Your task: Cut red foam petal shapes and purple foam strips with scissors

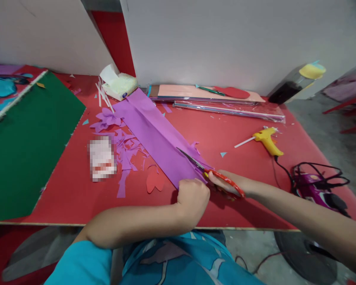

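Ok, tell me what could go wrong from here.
The red-handled scissors in the right hand are close to the left hand, so a slip might nick it. The purple paper flower lies beside loose purple scraps and could get swept away with them. The right forearm passes near the black cord; snagging it might drag the yellow glue gun.

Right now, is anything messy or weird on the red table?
Yes: purple scraps lie strewn left of the long purple paper, not neatly piled, and a blue scrap sits apart, left of the yellow glue gun. Nothing looks spilled.
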Demonstrator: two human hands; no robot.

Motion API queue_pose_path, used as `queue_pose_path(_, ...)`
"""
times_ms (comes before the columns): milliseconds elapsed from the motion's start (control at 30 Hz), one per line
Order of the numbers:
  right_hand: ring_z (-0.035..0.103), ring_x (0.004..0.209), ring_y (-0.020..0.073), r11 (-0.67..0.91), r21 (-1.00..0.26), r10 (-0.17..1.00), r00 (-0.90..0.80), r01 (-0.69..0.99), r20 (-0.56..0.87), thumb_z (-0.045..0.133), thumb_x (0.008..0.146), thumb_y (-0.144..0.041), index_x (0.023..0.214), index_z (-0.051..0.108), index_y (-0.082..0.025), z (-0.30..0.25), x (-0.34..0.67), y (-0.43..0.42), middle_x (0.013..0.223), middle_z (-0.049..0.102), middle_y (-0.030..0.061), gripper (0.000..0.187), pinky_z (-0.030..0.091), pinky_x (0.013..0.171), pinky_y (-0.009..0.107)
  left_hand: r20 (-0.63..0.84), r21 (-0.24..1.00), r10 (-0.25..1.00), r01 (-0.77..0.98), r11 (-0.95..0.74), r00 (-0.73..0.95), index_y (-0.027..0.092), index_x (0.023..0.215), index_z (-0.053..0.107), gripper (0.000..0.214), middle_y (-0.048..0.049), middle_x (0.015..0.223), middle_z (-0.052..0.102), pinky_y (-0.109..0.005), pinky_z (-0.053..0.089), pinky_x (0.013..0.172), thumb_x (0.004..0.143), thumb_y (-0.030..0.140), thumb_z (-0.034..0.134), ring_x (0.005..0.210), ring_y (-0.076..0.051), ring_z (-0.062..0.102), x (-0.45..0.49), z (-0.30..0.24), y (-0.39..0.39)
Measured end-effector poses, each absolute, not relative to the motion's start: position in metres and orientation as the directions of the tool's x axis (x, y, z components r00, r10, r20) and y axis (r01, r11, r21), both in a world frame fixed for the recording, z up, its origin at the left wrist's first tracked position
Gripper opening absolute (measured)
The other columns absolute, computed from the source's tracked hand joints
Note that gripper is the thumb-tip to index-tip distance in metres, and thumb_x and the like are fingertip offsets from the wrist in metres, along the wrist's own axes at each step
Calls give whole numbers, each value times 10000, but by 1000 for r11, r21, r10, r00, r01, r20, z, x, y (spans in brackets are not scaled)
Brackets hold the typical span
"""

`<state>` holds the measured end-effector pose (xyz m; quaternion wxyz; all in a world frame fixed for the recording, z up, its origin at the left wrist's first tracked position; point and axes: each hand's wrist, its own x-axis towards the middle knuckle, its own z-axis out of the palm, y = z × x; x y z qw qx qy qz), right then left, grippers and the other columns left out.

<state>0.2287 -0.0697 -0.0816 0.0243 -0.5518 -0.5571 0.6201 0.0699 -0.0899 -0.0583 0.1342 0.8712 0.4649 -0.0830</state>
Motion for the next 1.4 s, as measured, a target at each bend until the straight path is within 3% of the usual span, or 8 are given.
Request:
queue_pose_path(267, 365, 402, 59, -533, -685, 548, -415, 497, -727, 278, 720, -779, 633, 421, -172, -72, 229, -69, 538, 421, -32, 629, 348, 386, 197, -251, 142, 790, 828, -542, 560, 24, 771, 607, 256, -164, 673, 623, -307, 464, 511, 768, -44, 361, 650, -267, 652, 69, -57, -89)
queue_pose_path(667, 453, 351, 83, -566, -722, 560, -457, 399, -691, 246, 765, -745, 667, 505, -152, -89, 225, -50, 549, 564, 32, 655, 356, 313, 189, -248, 136, 783, 821, -555, 570, 37, 769, 608, 232, -146, 677, 616, -300, 459, 503, 768, -33, 386, 647, -262, 647, 69, -58, -89)
queue_pose_path(1167, 460, 287, 108, -602, -734, 532, -529, 313, -661, 162, 791, -728, 583, 512, -145, -86, 208, -39, 402, 520, 24, 711, 362, 285, 204, -235, 142, 788, 822, -551, 569, 43, 798, 606, 233, -149, 698, 622, -309, 452, 500, 794, -4, 378, 645, -270, 645, 69, -59, -90)
queue_pose_path(1400, 413, 264, 91, -654, -703, 519, -511, 279, -685, 225, 769, -746, 540, 468, -156, -85, 201, -37, 373, 478, 7, 678, 324, 265, 196, -236, 145, 784, 819, -555, 574, 45, 786, 615, 270, -150, 690, 630, -303, 453, 493, 787, -23, 354, 639, -268, 648, 69, -59, -90)
